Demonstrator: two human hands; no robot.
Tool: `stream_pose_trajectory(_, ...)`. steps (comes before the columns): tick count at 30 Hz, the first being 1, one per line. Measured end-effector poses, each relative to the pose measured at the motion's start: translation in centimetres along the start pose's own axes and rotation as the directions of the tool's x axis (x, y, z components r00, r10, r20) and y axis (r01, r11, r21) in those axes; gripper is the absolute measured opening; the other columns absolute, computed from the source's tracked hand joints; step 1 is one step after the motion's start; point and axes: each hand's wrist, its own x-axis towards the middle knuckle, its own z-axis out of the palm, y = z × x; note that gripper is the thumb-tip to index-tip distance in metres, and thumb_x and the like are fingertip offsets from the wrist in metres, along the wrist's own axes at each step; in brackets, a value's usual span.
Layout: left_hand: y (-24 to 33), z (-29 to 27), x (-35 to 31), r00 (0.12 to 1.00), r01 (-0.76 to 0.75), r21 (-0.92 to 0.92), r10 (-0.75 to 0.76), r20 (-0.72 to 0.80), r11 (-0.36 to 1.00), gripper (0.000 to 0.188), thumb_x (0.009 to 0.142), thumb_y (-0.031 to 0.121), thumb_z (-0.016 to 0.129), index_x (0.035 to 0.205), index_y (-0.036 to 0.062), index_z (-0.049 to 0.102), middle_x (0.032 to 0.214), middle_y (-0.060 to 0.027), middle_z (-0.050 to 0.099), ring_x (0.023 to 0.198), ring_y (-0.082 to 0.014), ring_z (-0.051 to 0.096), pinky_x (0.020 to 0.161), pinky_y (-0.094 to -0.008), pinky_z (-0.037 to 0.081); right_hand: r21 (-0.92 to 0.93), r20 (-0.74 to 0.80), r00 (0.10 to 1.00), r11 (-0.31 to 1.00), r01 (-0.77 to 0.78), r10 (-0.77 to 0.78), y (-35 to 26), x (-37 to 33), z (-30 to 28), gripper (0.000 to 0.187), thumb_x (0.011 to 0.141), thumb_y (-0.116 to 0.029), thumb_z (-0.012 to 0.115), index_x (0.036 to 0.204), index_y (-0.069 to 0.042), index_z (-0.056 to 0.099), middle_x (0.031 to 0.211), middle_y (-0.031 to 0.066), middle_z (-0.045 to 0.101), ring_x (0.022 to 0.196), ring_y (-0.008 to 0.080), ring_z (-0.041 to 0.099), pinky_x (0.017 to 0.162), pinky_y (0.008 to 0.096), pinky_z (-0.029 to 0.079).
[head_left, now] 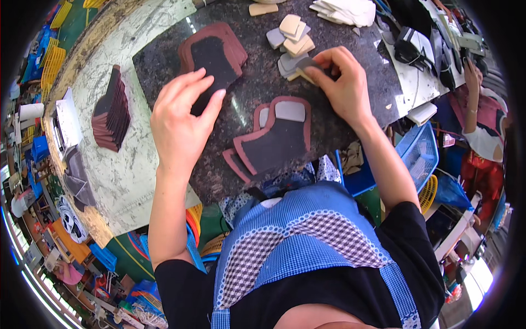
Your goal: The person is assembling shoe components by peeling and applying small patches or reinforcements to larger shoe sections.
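My left hand [181,118], fingers spread, hovers at the near edge of a stack of dark, boot-shaped shoe pieces [211,57] with maroon borders. Thumb and fingers of my right hand [346,85] pinch a small grey pad [308,63] beside a loose pile of small tan and grey pads [296,44]. Between my hands and nearer to me lie a few overlapping boot-shaped pieces [276,141], also maroon-edged. On the top one, a light grey pad [290,111] sits at its upper end; part of another pale pad shows on the piece beneath.
A dark speckled slab [164,52] lies on a worn whitish table [145,183]. Fanned shoe pieces [112,112] stand at left. White sheets [348,11] and black shoe parts [419,46] lie far right. A blue basket [423,148] is at right; another person [485,129] works beyond.
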Motion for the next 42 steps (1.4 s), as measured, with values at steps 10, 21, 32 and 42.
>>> stream_pose_trajectory(10, 3.3, -0.6, -2.3, 0.806, -0.547, 0.051, 0.542, -0.236, 0.836, 0.007, 0.081, 0.005, 0.075, 0.085, 0.0016, 0.07, 0.105, -0.01, 0.075, 0.104, -0.0256, 0.072, 0.091, -0.0357, 0.057, 0.617, 0.074, 0.968, 0.752, -0.233, 0.239, 1.4, -0.7, -3.9, 0.026, 0.095, -0.026, 0.072, 0.101, 0.0, 0.075, 0.085, -0.0014, 0.069, 0.074, 0.0049, 0.056, 0.066, 0.0227, 0.045)
stream_pose_trajectory(21, 8.0, 0.2, -4.5, 0.852, 0.521, -0.836, -0.162, 0.498, 0.169, 0.026, 0.092, 0.006, 0.072, 0.116, 0.0001, 0.063, 0.12, -0.014, 0.067, 0.103, -0.0184, 0.068, 0.079, -0.0261, 0.059, 0.799, 0.451, 0.881, 0.376, -0.47, 0.144, -7.4, -7.3, -3.1, 0.009, 0.091, -0.006, 0.074, 0.094, -0.001, 0.068, 0.087, 0.0001, 0.068, 0.078, 0.0049, 0.062, 0.071, 0.0212, 0.051)
stream_pose_trajectory(32, 6.9, 0.1, -4.4, 0.777, 0.625, -0.78, 0.119, 0.618, -0.03, 0.036, 0.082, -0.009, 0.076, 0.115, -0.0016, 0.061, 0.103, -0.0086, 0.064, 0.089, -0.0146, 0.069, 0.076, -0.0248, 0.058, 0.47, 0.87, 0.477, 0.506, -0.723, -0.126, -7.7, -4.1, -6.4, 0.012, 0.088, -0.01, 0.067, 0.087, 0.001, 0.071, 0.073, 0.0017, 0.068, 0.064, 0.0065, 0.064, 0.057, 0.0197, 0.05)
stream_pose_trajectory(42, 8.1, -3.2, -6.1, 0.9, -0.394, -0.676, 0.411, -0.145, 0.623, 0.025, 0.076, 0.0, 0.082, 0.098, 0.0045, 0.071, 0.093, -0.0072, 0.061, 0.082, -0.0167, 0.061, 0.073, -0.0269, 0.049, 0.848, 0.474, 0.68, -0.082, -0.524, 0.559, -2.7, -10.3, -7.5, 0.015, 0.082, -0.017, 0.066, 0.081, -0.003, 0.071, 0.079, 0.0045, 0.071, 0.07, 0.0134, 0.068, 0.063, 0.0242, 0.055)
